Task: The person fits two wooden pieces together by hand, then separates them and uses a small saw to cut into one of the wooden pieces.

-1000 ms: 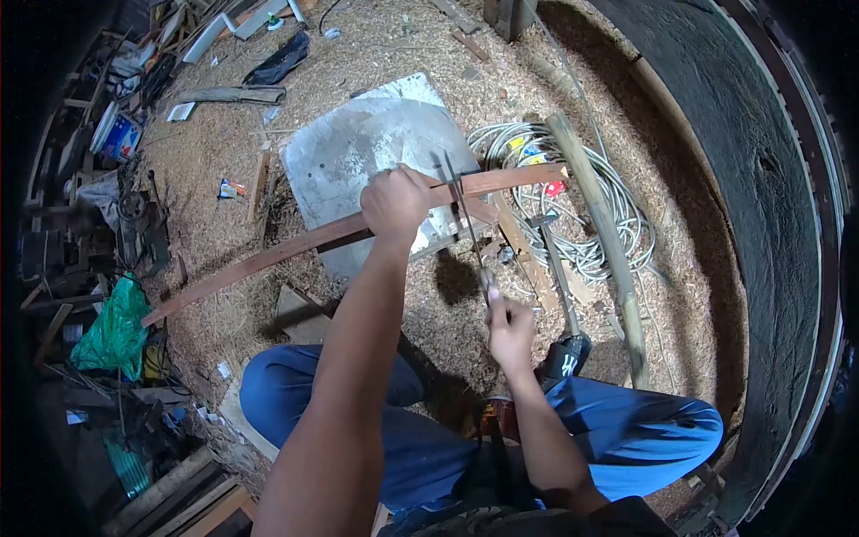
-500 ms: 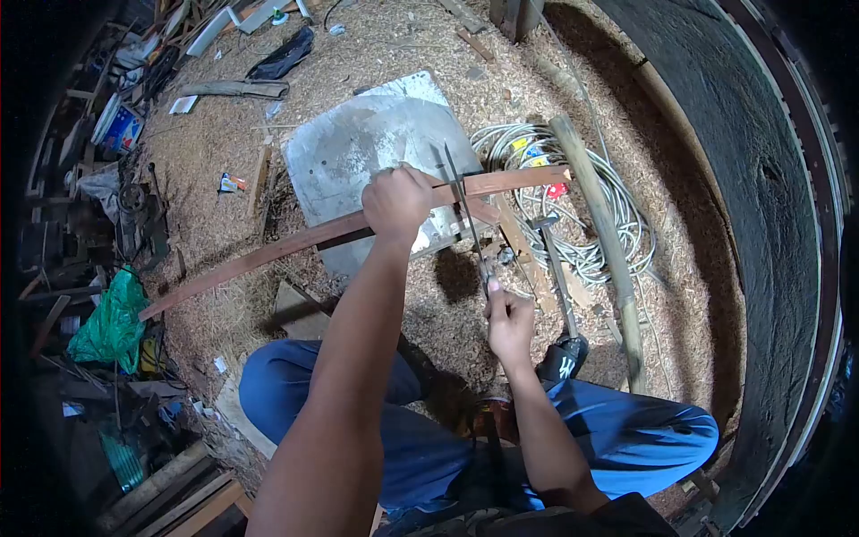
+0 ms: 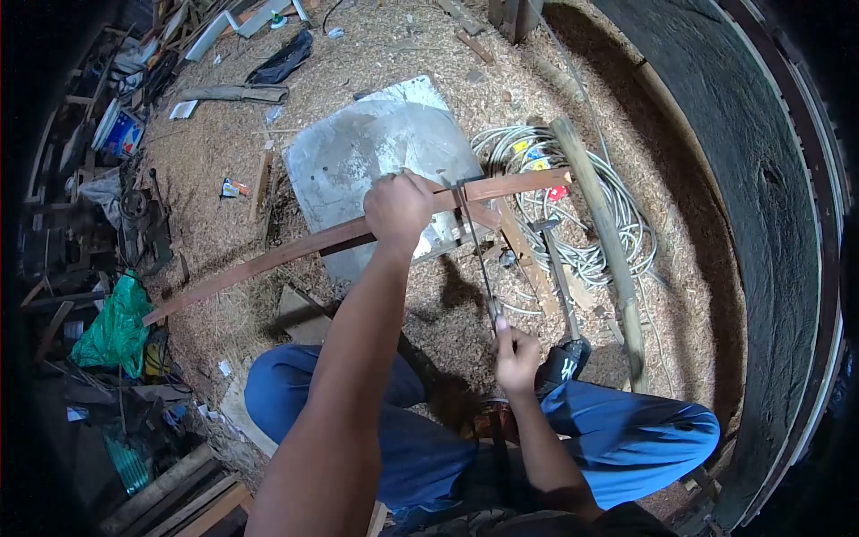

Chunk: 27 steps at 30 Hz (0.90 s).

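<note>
A long reddish wooden strip (image 3: 268,259) lies slantwise across a metal sheet (image 3: 309,148). My left hand (image 3: 398,208) is closed over the strip near its middle, pressing it from above. My right hand (image 3: 516,358) grips the lower end of a handsaw (image 3: 481,259); its handle is mostly hidden by the fingers. Seen nearly edge-on, the thin blade crosses the strip just right of my left hand, with its tip close to the wood. Another short piece of wood (image 3: 484,215) shows beneath the strip.
Right of the strip are a coil of grey cable (image 3: 586,259), a wooden pole (image 3: 599,224) and a hammer (image 3: 561,282) with a dark grip. Wood shavings cover the ground (image 3: 358,54). A green plastic bag (image 3: 116,327) sits at left, and a dark wall (image 3: 761,179) curves along the right.
My right hand has drawn the saw back toward my body, so less blade extends beyond the strip. My left hand stays on the strip in nearly the same place.
</note>
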Each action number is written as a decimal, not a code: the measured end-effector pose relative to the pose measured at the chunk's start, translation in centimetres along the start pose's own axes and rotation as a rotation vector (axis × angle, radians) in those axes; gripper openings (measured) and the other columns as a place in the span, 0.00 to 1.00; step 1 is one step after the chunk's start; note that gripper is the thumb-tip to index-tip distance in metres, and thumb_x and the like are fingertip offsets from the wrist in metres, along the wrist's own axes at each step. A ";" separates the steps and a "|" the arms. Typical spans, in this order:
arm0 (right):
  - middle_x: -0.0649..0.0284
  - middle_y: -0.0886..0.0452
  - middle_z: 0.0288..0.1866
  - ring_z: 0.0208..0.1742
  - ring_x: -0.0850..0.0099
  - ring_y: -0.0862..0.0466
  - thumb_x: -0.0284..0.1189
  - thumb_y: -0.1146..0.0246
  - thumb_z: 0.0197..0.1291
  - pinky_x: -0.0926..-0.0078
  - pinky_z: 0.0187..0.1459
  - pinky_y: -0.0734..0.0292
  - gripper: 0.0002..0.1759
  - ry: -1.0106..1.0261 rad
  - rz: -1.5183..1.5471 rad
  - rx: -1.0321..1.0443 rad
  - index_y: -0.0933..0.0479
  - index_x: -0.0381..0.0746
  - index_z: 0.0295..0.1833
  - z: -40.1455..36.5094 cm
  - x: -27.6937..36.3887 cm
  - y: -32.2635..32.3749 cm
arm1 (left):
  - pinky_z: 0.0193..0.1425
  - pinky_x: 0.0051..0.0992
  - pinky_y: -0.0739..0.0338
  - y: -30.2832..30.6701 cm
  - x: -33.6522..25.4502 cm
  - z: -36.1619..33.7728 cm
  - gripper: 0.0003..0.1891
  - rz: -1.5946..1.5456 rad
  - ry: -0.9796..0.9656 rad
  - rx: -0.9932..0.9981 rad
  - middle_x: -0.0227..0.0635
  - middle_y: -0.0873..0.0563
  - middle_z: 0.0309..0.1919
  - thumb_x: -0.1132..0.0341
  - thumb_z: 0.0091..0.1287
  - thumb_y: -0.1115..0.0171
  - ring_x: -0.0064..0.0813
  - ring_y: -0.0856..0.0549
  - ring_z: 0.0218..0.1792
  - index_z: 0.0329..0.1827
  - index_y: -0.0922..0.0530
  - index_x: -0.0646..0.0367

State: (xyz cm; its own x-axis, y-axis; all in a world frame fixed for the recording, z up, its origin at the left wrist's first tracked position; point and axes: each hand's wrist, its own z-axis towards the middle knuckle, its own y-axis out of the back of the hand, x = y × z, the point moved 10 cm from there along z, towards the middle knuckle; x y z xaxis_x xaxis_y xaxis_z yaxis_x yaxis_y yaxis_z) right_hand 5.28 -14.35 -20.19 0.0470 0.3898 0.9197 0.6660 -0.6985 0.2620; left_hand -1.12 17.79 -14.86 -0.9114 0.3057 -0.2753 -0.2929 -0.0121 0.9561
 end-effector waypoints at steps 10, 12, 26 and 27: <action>0.70 0.36 0.13 0.19 0.82 0.39 0.37 0.40 0.74 0.71 0.22 0.44 0.30 -0.132 -0.059 0.028 0.30 0.34 0.17 -0.6 0.0 0.8 | 0.43 0.45 0.17 0.1 0.1 -0.3 0.21 0.019 0.014 -0.019 0.54 0.13 0.27 0.61 0.68 0.50 0.53 0.12 0.30 0.25 0.14 0.65; 0.70 0.37 0.13 0.19 0.82 0.39 0.37 0.40 0.74 0.71 0.22 0.44 0.30 -0.121 -0.041 -0.009 0.30 0.34 0.17 -0.7 0.7 0.3 | 0.43 0.44 0.17 0.2 -0.1 -0.1 0.21 0.024 0.003 -0.012 0.54 0.13 0.27 0.61 0.68 0.50 0.53 0.12 0.30 0.24 0.14 0.65; 0.75 0.36 0.16 0.20 0.85 0.39 0.36 0.42 0.76 0.75 0.23 0.46 0.29 -0.133 0.183 -0.014 0.33 0.36 0.18 -0.9 -1.5 0.3 | 0.41 0.46 0.16 -0.2 0.3 -0.1 0.23 0.000 -0.005 -0.027 0.57 0.13 0.27 0.59 0.70 0.50 0.56 0.12 0.30 0.25 0.14 0.67; 0.75 0.35 0.16 0.21 0.85 0.39 0.36 0.42 0.76 0.75 0.23 0.45 0.29 -0.109 0.154 -0.031 0.32 0.36 0.19 -1.0 -0.9 0.4 | 0.41 0.47 0.16 -0.1 0.2 -0.1 0.23 -0.005 0.000 -0.031 0.57 0.13 0.27 0.59 0.70 0.49 0.56 0.12 0.30 0.25 0.14 0.67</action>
State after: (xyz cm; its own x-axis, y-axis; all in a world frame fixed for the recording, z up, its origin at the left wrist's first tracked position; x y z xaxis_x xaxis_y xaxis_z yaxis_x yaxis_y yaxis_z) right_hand 4.82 -15.60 -20.66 0.2281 0.3384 0.9130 0.6213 -0.7725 0.1311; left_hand -1.34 17.74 -15.00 -0.9098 0.3063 -0.2800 -0.3063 -0.0404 0.9511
